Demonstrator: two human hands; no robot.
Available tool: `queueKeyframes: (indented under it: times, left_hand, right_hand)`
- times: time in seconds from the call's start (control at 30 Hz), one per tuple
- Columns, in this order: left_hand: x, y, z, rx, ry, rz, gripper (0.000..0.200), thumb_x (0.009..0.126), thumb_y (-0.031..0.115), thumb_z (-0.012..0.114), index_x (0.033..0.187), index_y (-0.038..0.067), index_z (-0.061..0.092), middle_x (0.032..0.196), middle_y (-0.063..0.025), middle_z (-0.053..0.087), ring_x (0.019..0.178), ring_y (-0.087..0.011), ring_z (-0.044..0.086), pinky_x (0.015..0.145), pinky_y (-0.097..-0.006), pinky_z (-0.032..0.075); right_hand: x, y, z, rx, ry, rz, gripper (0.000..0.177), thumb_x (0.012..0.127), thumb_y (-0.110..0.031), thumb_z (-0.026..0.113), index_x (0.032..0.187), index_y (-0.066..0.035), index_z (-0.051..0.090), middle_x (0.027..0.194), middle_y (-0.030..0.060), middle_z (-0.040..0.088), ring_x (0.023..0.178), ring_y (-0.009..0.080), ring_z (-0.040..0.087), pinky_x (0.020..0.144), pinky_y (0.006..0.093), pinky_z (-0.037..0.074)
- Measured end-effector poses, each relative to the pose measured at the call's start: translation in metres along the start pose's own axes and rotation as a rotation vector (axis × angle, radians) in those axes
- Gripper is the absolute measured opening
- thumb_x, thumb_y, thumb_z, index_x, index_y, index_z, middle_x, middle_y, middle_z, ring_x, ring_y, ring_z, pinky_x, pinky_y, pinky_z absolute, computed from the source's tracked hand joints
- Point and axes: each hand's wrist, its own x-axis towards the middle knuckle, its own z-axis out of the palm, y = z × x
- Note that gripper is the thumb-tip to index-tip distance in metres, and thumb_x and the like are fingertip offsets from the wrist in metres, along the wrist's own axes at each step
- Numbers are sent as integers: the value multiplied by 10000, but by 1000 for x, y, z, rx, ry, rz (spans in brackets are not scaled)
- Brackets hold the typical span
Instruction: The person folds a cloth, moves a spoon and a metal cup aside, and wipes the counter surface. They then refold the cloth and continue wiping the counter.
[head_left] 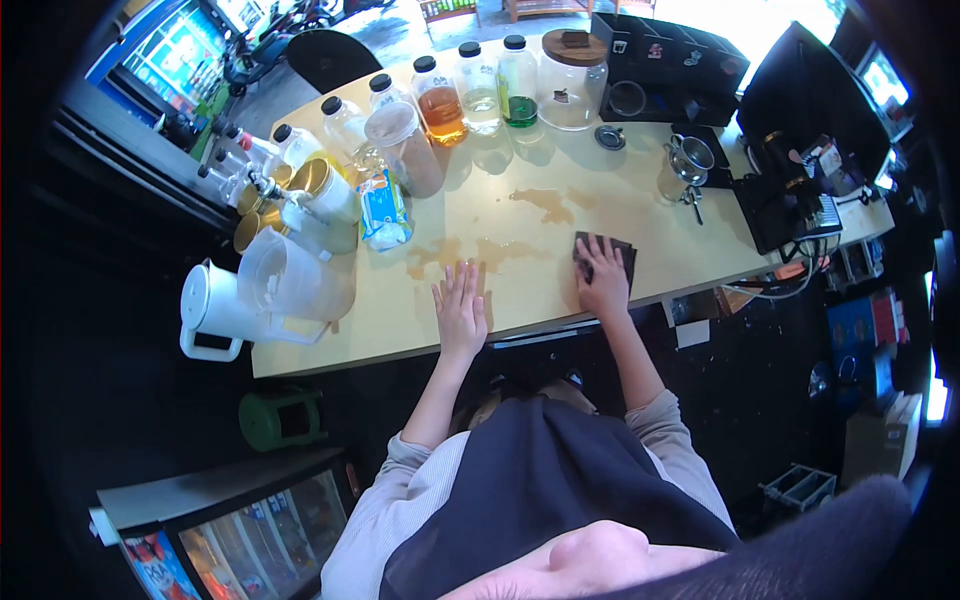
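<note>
My left hand (461,312) lies flat on the wooden tabletop (640,205) near its front edge, fingers stretched out and holding nothing. Its fingertips reach the border of a brownish liquid spill (480,254). Further back on the table is a second wet patch (545,204). My right hand (602,276) presses on a dark folded cloth (627,254), with its fingers over the cloth. The cloth rests on the table, to the right of the spill.
Capped bottles, including one of amber liquid (441,112), line the back edge beside a wooden-lidded jar (571,85). A blue-and-white packet (383,212) and plastic pitchers (285,280) stand left. A metal strainer (690,157) and black monitor (800,110) are right.
</note>
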Motion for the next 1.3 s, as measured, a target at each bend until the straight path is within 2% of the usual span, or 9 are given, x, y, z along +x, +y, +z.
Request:
queueKeyframes:
  times: [0.2,0.27,0.47,0.7,0.83,1.0,1.17,1.27,1.3]
  left_hand:
    - [3,-23,-10,-47,23,69,516,1040,262,340,1537,128,366,1605,-105,320,1516,-342,189,1202,-585,85]
    - [-3,-36,-18,-49,44,55,508,1049,276,317,1525,113,389,1597,-106,339,1513,-347,196,1202,-581,86]
    - [-17,-82,-46,19,109,-15,513,1036,247,347,1527,103,378,1593,-115,341,1510,-368,196,1194,-601,100]
    - [-38,-117,-63,37,155,-127,503,1061,272,293,1514,81,398,1578,-111,376,1507,-367,209,1189,-599,121]
    - [-49,-136,-75,-60,48,-107,505,1053,271,318,1523,96,381,1572,-101,382,1507,-335,223,1194,-579,146]
    - [-50,-148,-79,-36,22,-86,502,1053,285,318,1518,111,394,1565,-101,392,1502,-335,236,1195,-570,157]
    - [-48,-148,-74,20,31,-107,503,1046,284,329,1518,125,398,1571,-113,377,1505,-347,220,1196,-569,157]
    - [-49,-149,-76,24,32,-124,506,1041,281,336,1520,127,393,1577,-124,362,1506,-359,206,1194,-575,153]
    - [-48,-149,-77,33,27,-113,507,1041,280,336,1521,126,390,1578,-128,360,1506,-363,205,1194,-577,155]
  right_hand:
    - [-62,-15,-30,151,-64,-139,500,890,-149,635,1386,-185,583,1522,60,467,1443,290,375,1189,489,265]
    - [-69,0,-23,104,42,-35,505,878,-120,630,1377,-181,593,1509,38,486,1447,260,371,1202,475,246]
    - [-62,-40,12,53,201,132,470,899,-146,614,1367,-115,596,1528,98,454,1450,333,354,1196,505,239]
    - [-99,-138,21,282,-77,-329,598,764,-75,666,1356,-103,588,1491,103,498,1420,330,405,1177,479,307]
    - [-94,-127,21,270,-56,-303,580,768,-63,663,1344,-98,601,1471,107,521,1408,326,425,1173,476,313]
    - [-85,-169,45,279,28,-204,565,791,-88,669,1350,-69,588,1485,135,498,1416,350,405,1170,481,313]
    - [-88,-226,58,290,-176,-442,681,741,-144,695,1395,-60,527,1526,125,439,1454,339,341,1197,462,265]
    - [-88,-214,51,327,-258,-588,705,706,-154,704,1388,-83,542,1530,117,438,1463,293,342,1200,448,265]
    - [-88,-205,51,312,-213,-585,705,701,-150,701,1385,-82,546,1527,118,442,1461,286,348,1201,447,265]
